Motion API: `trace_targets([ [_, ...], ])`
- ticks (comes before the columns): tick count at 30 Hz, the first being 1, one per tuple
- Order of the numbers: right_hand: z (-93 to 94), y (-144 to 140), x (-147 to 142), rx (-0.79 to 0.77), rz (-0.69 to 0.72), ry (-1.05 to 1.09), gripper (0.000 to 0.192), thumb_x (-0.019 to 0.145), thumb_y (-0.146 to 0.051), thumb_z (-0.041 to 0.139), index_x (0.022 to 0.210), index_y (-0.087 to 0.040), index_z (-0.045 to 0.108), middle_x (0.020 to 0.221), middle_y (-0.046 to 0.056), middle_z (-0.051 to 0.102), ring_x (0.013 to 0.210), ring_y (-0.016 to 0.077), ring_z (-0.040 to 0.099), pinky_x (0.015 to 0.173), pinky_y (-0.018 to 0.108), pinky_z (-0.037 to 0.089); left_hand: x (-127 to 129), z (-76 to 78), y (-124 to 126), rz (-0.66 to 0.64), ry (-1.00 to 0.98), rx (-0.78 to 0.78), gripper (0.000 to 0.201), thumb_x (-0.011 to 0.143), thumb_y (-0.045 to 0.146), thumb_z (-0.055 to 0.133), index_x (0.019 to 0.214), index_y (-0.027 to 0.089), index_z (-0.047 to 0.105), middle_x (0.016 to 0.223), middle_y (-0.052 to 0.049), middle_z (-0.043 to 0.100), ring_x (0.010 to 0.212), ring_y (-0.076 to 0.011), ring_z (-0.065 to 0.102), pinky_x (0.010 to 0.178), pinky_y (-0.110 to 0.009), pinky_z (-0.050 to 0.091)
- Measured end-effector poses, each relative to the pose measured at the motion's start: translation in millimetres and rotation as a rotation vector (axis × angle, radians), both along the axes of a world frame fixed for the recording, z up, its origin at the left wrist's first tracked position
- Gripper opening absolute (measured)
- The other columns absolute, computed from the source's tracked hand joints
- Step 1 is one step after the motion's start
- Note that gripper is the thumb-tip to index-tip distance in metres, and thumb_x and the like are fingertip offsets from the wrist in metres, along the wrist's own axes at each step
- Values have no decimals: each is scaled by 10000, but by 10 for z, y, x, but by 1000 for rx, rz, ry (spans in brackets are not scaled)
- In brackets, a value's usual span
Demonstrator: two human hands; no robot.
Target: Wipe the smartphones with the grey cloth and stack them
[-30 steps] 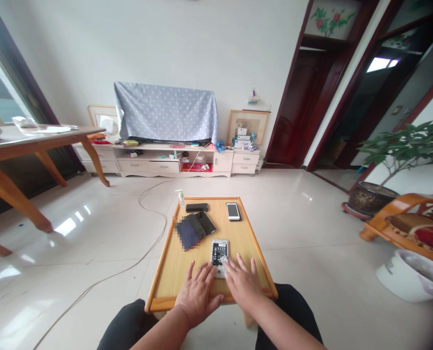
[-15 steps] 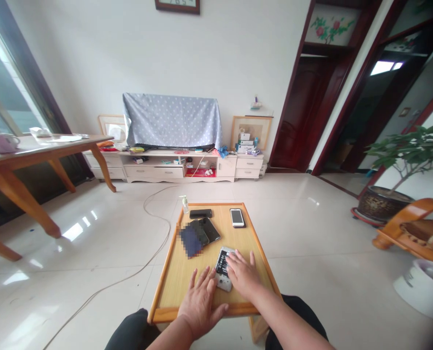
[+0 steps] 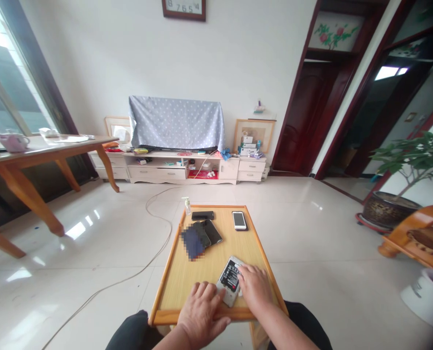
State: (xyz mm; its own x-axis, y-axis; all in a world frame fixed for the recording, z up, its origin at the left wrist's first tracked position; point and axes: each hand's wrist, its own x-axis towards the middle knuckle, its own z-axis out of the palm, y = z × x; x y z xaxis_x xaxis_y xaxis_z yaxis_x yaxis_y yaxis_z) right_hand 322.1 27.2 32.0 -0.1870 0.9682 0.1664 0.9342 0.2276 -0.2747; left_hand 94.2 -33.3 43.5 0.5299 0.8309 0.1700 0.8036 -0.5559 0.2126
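A mobile phone (image 3: pixel 229 280) with its back cover off lies tilted near the front of the small wooden table, its black battery (image 3: pixel 231 276) showing. My right hand (image 3: pixel 256 287) has its fingers bent over the phone's right edge, and its thumb is mostly hidden. At the phone's lower left edge rests my left hand (image 3: pixel 203 307), fingertips touching it and thumb stretched out to the side.
Further up the wooden table (image 3: pixel 180 287) lie a white-screened phone (image 3: pixel 239 220), a black phone (image 3: pixel 203 215) and dark flat devices (image 3: pixel 212 231) beside a pixelated patch. A pump bottle (image 3: pixel 188 206) stands at the far left corner. A cable (image 3: pixel 136 273) crosses the floor.
The phone has turned clockwise and shifted slightly right and towards me. My right hand's fingers, spread before, are now drawn in at its edge. The whole view has shifted slightly.
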Motion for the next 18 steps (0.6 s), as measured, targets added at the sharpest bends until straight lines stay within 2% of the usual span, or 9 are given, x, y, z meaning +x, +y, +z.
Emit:
trace_targets([
  [2, 17, 41, 22, 0, -23, 28, 353, 983, -300, 355, 966, -263, 706, 1075, 68, 702, 1029, 241, 611, 884, 350, 418, 12, 28, -4, 31, 1, -14, 680, 860, 746, 416, 1414, 357, 488, 1195, -83, 623, 1065, -296, 561, 979, -488, 406],
  [4, 24, 114, 32, -9, -50, 106, 370, 984, -305, 341, 884, -253, 693, 978, 63, 696, 914, 216, 627, 801, 313, 439, 23, -4, 17, 62, 2, -1, 707, 863, 751, 406, 1442, 348, 453, 1247, -85, 614, 1119, -308, 546, 1018, -507, 370],
  [7, 54, 272, 49, 28, -126, 265, 391, 986, -339, 320, 911, -232, 689, 954, 68, 698, 858, 204, 638, 752, 289, 458, 30, -124, 72, 127, 9, 47, 738, 880, 739, 390, 1486, 318, 397, 1418, -90, 543, 1294, -346, 454, 1105, -546, 258],
  [11, 123, 440, 69, 78, -163, 314, 502, 1014, -368, 230, 1072, -181, 692, 1039, 114, 705, 945, 226, 639, 804, 301, 467, 34, -235, 117, 184, 12, 105, 808, 888, 742, 374, 1515, 233, 358, 1544, -125, 421, 1405, -363, 338, 1158, -562, 129],
  [14, 109, 418, 28, 38, -78, 278, 447, 1007, -351, 294, 1116, -200, 701, 1066, 95, 709, 982, 217, 631, 855, 292, 459, 36, -204, 101, 150, -13, 110, 812, 877, 743, 406, 1514, 243, 356, 1487, -122, 480, 1338, -343, 409, 1126, -523, 211],
  [18, -31, 233, -77, 16, 89, 199, 339, 951, -292, 443, 1161, -241, 705, 1181, 59, 691, 1093, 224, 593, 968, 314, 431, 51, -111, 69, 91, -28, 54, 732, 876, 732, 428, 1443, 270, 456, 1252, -99, 608, 1125, -296, 524, 1008, -475, 337],
])
